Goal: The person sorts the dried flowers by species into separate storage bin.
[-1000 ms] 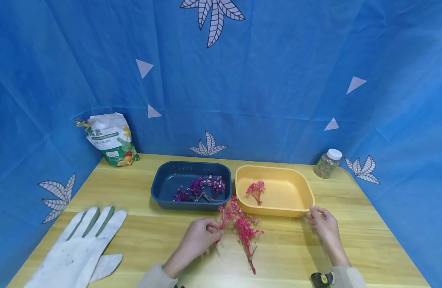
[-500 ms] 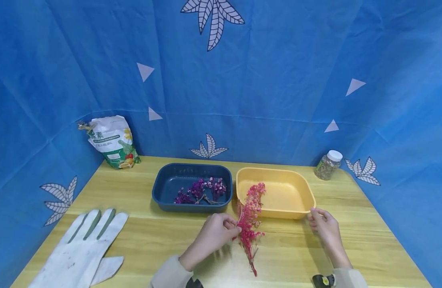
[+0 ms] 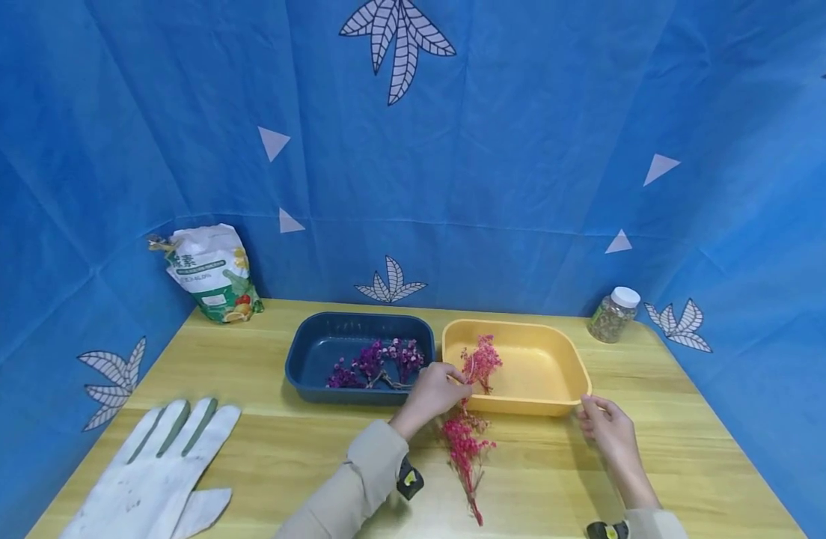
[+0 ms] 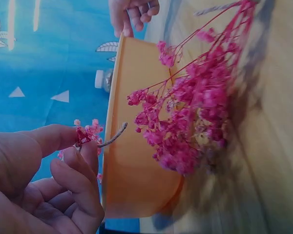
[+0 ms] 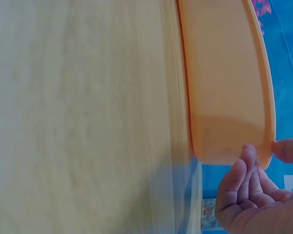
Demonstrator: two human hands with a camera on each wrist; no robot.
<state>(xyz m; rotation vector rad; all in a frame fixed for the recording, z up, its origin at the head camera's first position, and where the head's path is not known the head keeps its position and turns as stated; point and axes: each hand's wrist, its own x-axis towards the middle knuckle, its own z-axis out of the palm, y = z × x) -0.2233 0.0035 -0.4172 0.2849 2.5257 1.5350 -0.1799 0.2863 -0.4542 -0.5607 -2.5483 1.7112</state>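
Note:
My left hand (image 3: 435, 391) pinches a small bunch of pink dried flowers (image 4: 94, 128) between thumb and fingertips, at the front left rim of the yellow basin (image 3: 544, 374). A twine end sticks out from the pinch in the left wrist view. Pink blossoms (image 3: 482, 359) show inside the basin's left part, where the held bunch overlaps those lying there. Another pink bunch (image 3: 465, 449) lies on the table in front of the basin, stem toward me. At the basin's front right corner, my right hand (image 3: 611, 434) holds the rim between thumb and fingers.
Left of the yellow basin stands a dark blue basin (image 3: 312, 367) with purple dried flowers (image 3: 369, 361). A white glove (image 3: 144, 471) lies at the left. A fertilizer bag (image 3: 214, 273) and a white-capped jar (image 3: 613, 316) stand at the back, before a blue cloth (image 3: 521, 150).
My left hand has lifted the pink bunch off the table and carried it right and forward to the yellow basin's rim. My right hand has stayed at the basin's corner.

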